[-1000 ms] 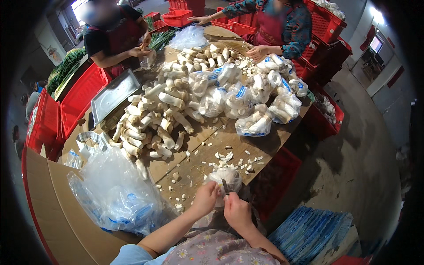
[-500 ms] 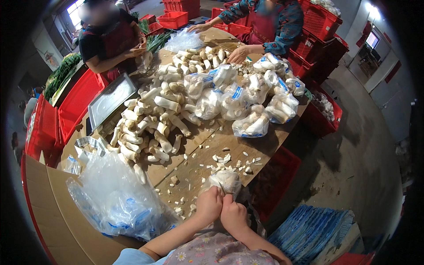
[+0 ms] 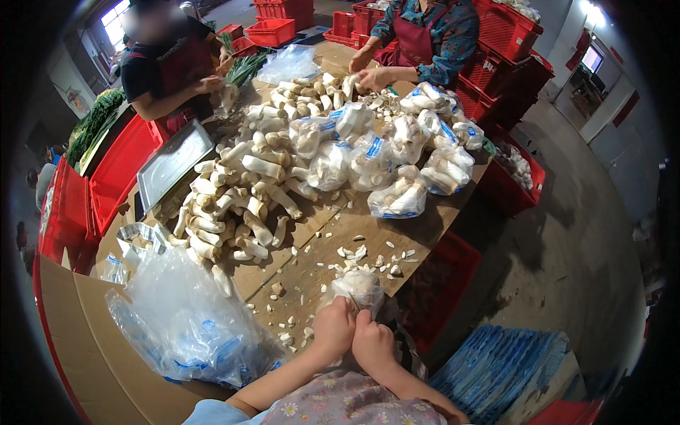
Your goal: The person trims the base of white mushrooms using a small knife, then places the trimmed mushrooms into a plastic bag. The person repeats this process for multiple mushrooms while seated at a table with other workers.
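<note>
Near the table's front edge sits a clear plastic bag (image 3: 358, 285) filled with pale mushrooms. My left hand (image 3: 334, 328) is closed at the near side of this bag, on its gathered neck. Right beside it, my right hand (image 3: 373, 341) is closed on the same neck, the two thumbs almost touching. Some of the bag's plastic hangs below my hands. White mushroom trimmings (image 3: 352, 253) lie just beyond the bag. A large heap of king oyster mushrooms (image 3: 234, 202) spreads over the middle of the table, with several filled bags (image 3: 397, 193) to its right.
Empty plastic bags (image 3: 188, 319) are piled at my left. A metal tray (image 3: 173, 164) stands beyond them, near red crates (image 3: 117, 180). Two co-workers stand across the table (image 3: 304, 258); one handles mushrooms. Blue stacked material (image 3: 496, 372) lies low at my right, below a red crate (image 3: 443, 283).
The far-right co-worker's hands have come together over the mushrooms; one was on the plastic bags before. My hands stay on the bag's neck. The view has shifted slightly.
</note>
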A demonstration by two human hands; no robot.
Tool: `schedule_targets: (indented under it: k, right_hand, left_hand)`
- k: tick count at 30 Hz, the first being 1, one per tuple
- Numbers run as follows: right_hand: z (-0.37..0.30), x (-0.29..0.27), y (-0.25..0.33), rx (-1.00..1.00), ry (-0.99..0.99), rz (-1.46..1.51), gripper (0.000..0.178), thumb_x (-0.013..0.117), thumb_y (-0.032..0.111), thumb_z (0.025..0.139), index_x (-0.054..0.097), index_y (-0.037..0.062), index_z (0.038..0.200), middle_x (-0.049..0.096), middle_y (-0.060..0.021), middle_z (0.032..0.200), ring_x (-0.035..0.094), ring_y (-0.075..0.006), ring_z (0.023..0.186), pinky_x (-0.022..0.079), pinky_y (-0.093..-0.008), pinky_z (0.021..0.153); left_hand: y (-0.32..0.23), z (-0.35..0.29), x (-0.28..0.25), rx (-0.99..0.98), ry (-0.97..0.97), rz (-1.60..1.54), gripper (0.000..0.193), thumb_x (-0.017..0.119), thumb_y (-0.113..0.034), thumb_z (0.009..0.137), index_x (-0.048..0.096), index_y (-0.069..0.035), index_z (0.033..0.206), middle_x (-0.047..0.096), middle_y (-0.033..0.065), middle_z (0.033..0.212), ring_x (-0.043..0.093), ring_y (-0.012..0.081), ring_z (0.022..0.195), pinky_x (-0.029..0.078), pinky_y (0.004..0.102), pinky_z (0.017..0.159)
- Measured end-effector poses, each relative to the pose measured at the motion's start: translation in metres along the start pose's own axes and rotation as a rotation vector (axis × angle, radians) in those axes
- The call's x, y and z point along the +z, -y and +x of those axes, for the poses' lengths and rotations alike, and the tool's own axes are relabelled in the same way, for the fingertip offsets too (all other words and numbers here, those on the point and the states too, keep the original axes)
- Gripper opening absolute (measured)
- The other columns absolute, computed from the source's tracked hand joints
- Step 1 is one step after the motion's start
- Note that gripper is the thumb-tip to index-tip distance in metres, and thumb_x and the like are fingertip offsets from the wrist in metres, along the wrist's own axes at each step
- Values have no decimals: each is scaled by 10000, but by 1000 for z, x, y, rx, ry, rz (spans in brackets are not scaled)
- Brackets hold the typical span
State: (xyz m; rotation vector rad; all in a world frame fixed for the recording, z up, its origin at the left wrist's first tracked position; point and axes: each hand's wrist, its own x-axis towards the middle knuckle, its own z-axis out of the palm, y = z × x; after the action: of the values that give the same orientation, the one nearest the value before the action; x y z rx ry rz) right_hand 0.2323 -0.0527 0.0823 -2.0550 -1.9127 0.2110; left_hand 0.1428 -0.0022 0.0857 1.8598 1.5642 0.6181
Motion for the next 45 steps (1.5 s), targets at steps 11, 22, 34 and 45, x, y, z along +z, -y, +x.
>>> schedule_targets:
  k: [11,22,34,45]
  right_hand:
    - [-1,-9,-12,116,106,353,114,509,107,898,482,18,832,580,-159,575,614,-330,542,480,-411,488]
    - [35,-32,-5,-40,-32,788,297,728,132,748,632,69,1022,583,-109,1018,608,-286,840,493,-347,688]
    - [35,-27,3,0,66,867,224,717,80,724,618,42,921,626,-101,843,632,-237,714,488,-311,612]
    - [41,-45,-26,655,-84,1660,179,636,3,793,535,93,910,496,45,725,400,-25,519,305,-170,445]
  left_hand:
    - [20,6,-18,34,35,-71,143,560,-173,828,538,-43,774,571,193,647,576,391,617,432,483,547]
    - [-6,21,-91,796,103,225,152,626,-142,762,602,-66,892,597,70,681,603,291,635,472,387,551]
    - [39,10,-47,521,113,-90,420,752,-127,639,568,-59,1011,593,114,962,558,311,951,420,431,839]
    - [31,14,-76,312,68,-61,296,747,-200,616,604,-93,853,555,109,632,546,290,570,434,392,562]
